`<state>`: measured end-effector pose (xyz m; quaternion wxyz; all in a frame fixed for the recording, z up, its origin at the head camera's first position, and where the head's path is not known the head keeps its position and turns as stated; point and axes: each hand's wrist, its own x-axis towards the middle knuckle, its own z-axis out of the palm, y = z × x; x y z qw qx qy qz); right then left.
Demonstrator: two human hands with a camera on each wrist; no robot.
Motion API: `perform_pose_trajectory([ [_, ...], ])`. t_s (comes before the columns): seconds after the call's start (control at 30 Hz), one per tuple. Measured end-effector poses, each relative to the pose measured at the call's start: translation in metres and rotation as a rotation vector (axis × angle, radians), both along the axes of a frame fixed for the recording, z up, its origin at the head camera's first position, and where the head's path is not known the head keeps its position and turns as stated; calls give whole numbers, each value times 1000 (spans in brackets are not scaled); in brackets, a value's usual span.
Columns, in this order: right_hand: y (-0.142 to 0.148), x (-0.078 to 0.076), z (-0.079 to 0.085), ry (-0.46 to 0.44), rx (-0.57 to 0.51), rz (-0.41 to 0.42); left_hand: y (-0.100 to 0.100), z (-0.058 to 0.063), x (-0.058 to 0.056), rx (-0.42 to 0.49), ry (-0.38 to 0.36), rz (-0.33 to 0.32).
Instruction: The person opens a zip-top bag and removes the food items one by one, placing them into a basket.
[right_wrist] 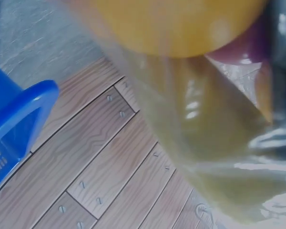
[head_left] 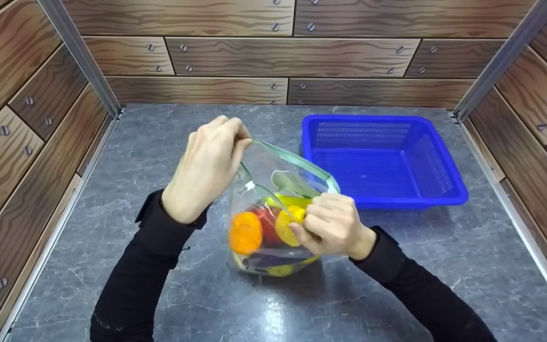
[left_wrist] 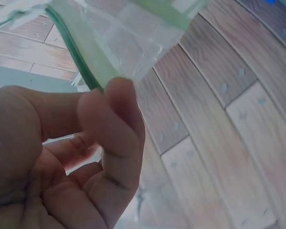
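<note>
A clear zip bag [head_left: 260, 173] with a green strip along its mouth stands on the grey tabletop, its opening spread apart. My left hand [head_left: 210, 161] pinches the left corner of the mouth between thumb and forefinger; the left wrist view shows the green zip strip [left_wrist: 71, 47] running into that pinch. Lower down, my right hand [head_left: 333, 223] grips the right side of the bag's rim with curled fingers. Inside lie an orange round piece [head_left: 245, 233], a yellow piece [head_left: 287, 229], a red one [head_left: 267, 225] and a dark purple one [head_left: 261, 261], partly overlapped.
Behind and right of the bag sits a blue plastic basket [head_left: 444, 161] with slotted walls and nothing in it. Wood-patterned panels [head_left: 292, 57] enclose the back and both sides, joined by metal corner posts [head_left: 81, 57].
</note>
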<state>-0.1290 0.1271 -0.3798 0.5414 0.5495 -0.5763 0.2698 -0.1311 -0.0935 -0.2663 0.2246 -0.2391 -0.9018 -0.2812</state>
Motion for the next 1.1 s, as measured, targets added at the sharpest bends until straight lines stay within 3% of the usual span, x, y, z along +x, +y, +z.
perform_pose_trajectory([
  [0.2,6,0,-2,32,-10,6,9,-10,-4,107,-92,-66],
  [0.4,18,1,-8,-9,13,-35,20,-26,-5,209,-187,-89],
  [0.53,27,6,-7,-141,29,-31,24,-35,-6,238,-215,-67],
  [0.7,38,17,7,-432,83,-50,26,-40,-8,255,-220,-42],
  [0.8,44,20,23,-628,157,-107,27,-42,-9,256,-219,-35],
  [0.87,47,21,35,-713,220,-149,27,-43,-10,258,-215,-29],
  [0.97,50,20,53,-743,366,-201,28,-43,-10,265,-211,-24],
  [1.1,47,20,70,-704,651,-258,27,-45,-12,283,-217,-24],
])
